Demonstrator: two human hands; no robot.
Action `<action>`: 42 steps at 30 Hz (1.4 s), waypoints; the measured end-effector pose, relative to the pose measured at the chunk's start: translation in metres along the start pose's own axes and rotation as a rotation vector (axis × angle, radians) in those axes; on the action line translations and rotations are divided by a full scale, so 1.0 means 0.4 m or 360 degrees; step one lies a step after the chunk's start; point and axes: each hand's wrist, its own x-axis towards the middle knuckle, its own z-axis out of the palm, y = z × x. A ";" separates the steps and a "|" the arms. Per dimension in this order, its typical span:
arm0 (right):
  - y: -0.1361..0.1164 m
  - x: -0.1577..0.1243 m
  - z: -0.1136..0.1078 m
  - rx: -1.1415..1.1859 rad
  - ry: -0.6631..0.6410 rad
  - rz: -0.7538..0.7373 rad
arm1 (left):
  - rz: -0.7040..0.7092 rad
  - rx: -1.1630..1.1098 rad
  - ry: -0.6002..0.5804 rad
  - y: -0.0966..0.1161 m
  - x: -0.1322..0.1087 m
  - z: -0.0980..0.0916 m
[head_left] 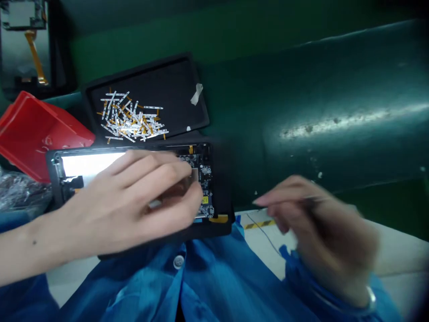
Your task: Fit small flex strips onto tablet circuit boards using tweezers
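Closest in, the blue smock [201, 286] with its white button [178, 262] fills the bottom of the frame. The left hand [134, 197] lies across a circuit board [203, 179] set in a black tablet frame [55, 179], its fingers curled over the board's left part; whether they pinch anything beneath them cannot be told. The right hand [318, 228], motion-blurred and apart from the board at the lower right, narrowly pinches a thin metal tool [318, 197], perhaps tweezers, though the blur hides its tip. The frame's left part shows a glowing white screen [90, 163], and an orange flex strip [218, 219] sits at its lower edge. Just above lies a black tray [187, 85] holding a loose heap of white strips with orange flex tails [132, 118], with a piece of translucent tape [197, 94] stuck near its right corner. To the left, a tilted red plastic bin [40, 134] sits above crumpled clear plastic [16, 192]. A curved, scuffed dark green surface [335, 98] fills the upper right, and a panel with an orange ribbon [35, 56] stands at the far upper left.
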 end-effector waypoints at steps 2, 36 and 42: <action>0.003 -0.059 0.029 -0.0135 0.0021 -0.0042 | -0.0037 -0.0126 0.0018 0.032 0.010 0.012; -0.014 -0.070 0.132 -0.0998 0.0065 -0.1144 | -0.0132 -0.0886 -0.0225 0.006 0.036 0.049; -0.016 -0.078 0.138 -0.0990 0.0090 -0.1062 | -0.0127 -0.0878 -0.0193 0.004 0.031 0.056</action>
